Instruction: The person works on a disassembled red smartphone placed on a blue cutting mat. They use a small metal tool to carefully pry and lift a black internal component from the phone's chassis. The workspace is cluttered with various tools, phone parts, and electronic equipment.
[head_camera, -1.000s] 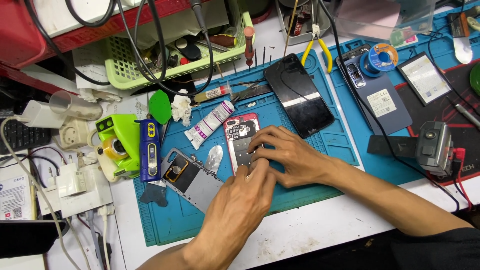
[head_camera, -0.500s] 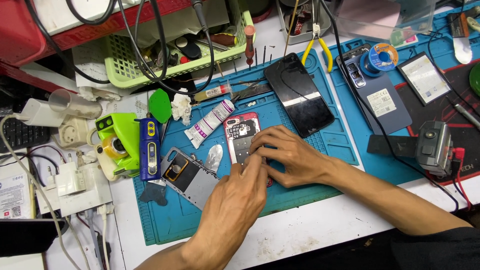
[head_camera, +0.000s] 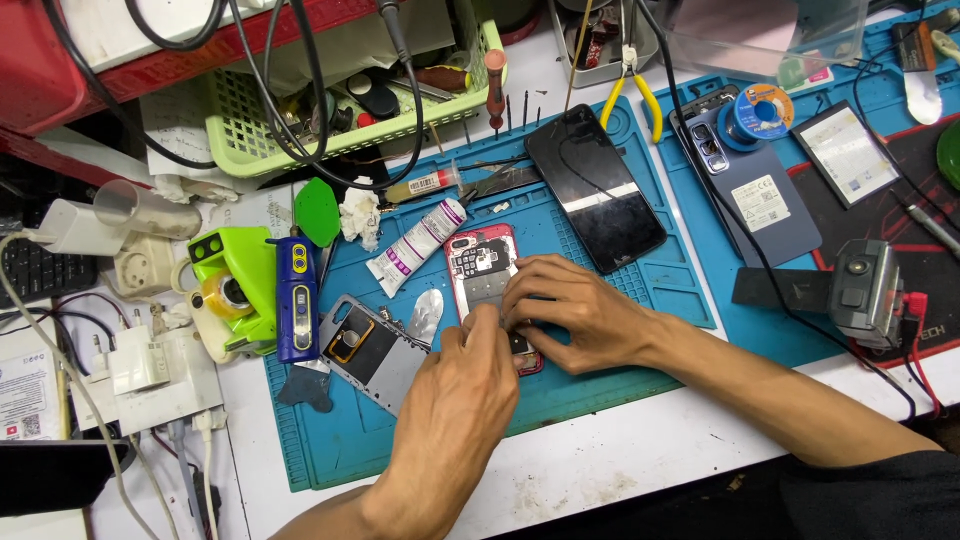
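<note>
Pressing both hands on the opened red phone: our left hand pinches its lower end, right hand lies flat; cover off, grey frame beside.

White bench w/ blue mat, evenly lit.

Green basket, yellow pliers, solder spool — black phone nearby.

Matt blue rubber-like mat on smooth white worktop. Glossy black glass phone screen. Red plastic-framed opened phone. Grey metallic back frame.
</note>
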